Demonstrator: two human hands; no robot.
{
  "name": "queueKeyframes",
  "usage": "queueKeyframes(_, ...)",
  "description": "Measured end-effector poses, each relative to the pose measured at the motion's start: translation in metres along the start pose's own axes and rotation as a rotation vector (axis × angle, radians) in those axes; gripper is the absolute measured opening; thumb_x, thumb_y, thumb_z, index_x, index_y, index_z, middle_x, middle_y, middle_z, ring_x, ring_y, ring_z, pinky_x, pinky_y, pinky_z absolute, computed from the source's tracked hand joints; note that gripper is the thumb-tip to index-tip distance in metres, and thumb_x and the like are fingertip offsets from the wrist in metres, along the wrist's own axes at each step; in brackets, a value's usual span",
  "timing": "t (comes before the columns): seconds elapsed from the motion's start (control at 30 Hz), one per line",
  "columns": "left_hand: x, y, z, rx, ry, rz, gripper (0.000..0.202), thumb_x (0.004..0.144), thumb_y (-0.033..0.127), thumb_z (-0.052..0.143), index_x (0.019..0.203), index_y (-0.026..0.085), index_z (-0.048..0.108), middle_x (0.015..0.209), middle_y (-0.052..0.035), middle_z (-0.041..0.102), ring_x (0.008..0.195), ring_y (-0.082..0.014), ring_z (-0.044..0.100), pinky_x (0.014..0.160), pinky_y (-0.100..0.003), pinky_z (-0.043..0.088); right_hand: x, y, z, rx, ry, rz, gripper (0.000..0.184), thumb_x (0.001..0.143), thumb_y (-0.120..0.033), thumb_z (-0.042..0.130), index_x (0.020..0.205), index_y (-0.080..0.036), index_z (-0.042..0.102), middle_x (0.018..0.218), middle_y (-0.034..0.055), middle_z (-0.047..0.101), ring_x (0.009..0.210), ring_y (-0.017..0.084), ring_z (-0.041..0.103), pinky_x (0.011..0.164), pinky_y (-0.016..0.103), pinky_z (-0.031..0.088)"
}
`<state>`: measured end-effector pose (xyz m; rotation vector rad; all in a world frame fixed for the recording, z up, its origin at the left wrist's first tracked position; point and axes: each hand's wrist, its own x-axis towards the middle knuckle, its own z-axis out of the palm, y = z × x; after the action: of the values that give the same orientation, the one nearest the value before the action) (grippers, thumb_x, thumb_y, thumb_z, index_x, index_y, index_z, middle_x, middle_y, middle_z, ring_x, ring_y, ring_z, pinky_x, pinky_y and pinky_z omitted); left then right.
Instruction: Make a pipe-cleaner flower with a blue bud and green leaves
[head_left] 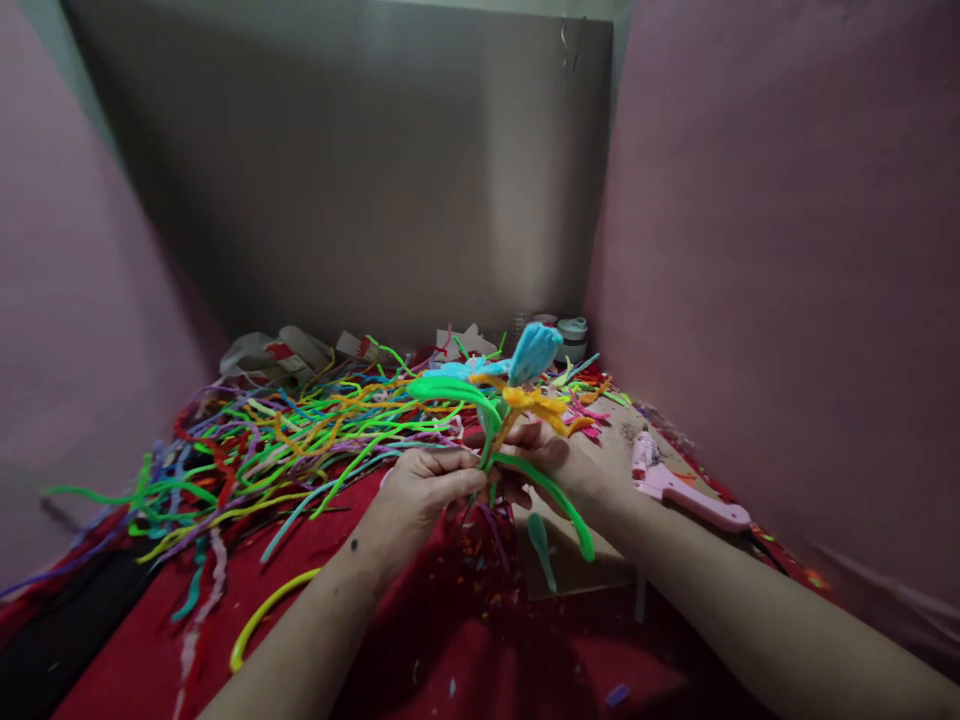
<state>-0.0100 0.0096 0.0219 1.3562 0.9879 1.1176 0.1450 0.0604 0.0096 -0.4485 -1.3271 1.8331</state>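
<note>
Both hands meet around the stems of a pipe-cleaner flower (534, 352) in the middle of the head view. It has fuzzy light-blue petals, and an orange pipe-cleaner piece (536, 402) sits just below them. A bright green leaf loop (450, 390) arches out to the left, and another green leaf (559, 500) droops to the right. My left hand (433, 480) pinches the green stems between thumb and fingers. Behind the stems, my right hand (546, 458) is closed on the same bunch, its fingertips partly hidden.
Many loose coloured pipe cleaners (300, 430) heap at the left and back. On the right lies a pink glue gun (686, 490). A teal pipe-cleaner piece (541, 550) rests on cardboard (600, 575). Scraps dot the red cloth (450, 640). Jars (573, 340) stand at the back.
</note>
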Motion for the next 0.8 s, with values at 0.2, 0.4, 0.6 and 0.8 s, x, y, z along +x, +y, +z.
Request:
queueKeyframes(0.2, 0.002, -0.004, 0.0, -0.01, 0.042, 0.007, 0.018, 0.069, 0.025, 0.07, 0.057, 0.014, 0.061, 0.055, 0.0033, 0.048, 0.052, -0.007, 0.037, 0.053, -0.023, 0.028, 0.0, -0.002, 0.005, -0.026, -0.025, -0.022, 0.028, 0.058, -0.042, 0.075, 0.069, -0.018, 0.065, 0.053, -0.0031, 0.05, 0.043, 0.007, 0.04, 0.039, 0.022, 0.033)
queueKeyframes(0.4, 0.001, -0.002, 0.005, 0.029, 0.073, -0.02, 0.022, 0.066, 0.026, 0.069, 0.049, 0.015, 0.061, 0.047, 0.0033, 0.047, 0.046, -0.0072, 0.037, 0.048, -0.023, 0.027, 0.002, -0.003, 0.003, -0.09, -0.04, -0.066, 0.035, 0.059, -0.044, 0.074, 0.081, -0.018, 0.069, 0.052, -0.0033, 0.048, 0.043, 0.007, 0.035, 0.04, 0.022, 0.03)
queueKeyframes(0.6, 0.002, -0.003, 0.006, 0.009, 0.122, -0.043, 0.015, 0.061, 0.024, 0.071, 0.052, 0.014, 0.066, 0.047, 0.0022, 0.051, 0.044, -0.007, 0.04, 0.045, -0.022, 0.029, 0.002, -0.002, -0.004, -0.152, -0.043, -0.112, 0.027, 0.066, -0.043, 0.07, 0.068, -0.017, 0.068, 0.058, -0.0007, 0.052, 0.052, 0.009, 0.042, 0.049, 0.023, 0.035)
queueKeyframes(0.8, 0.001, 0.002, 0.01, -0.153, 0.166, -0.029, 0.009, 0.056, 0.012, 0.072, 0.063, 0.015, 0.067, 0.059, 0.0018, 0.062, 0.048, -0.0062, 0.048, 0.048, -0.018, 0.035, 0.002, 0.0, -0.013, -0.163, -0.059, -0.086, 0.022, 0.065, -0.038, 0.073, 0.068, -0.017, 0.065, 0.058, -0.0011, 0.052, 0.051, 0.008, 0.04, 0.046, 0.022, 0.031)
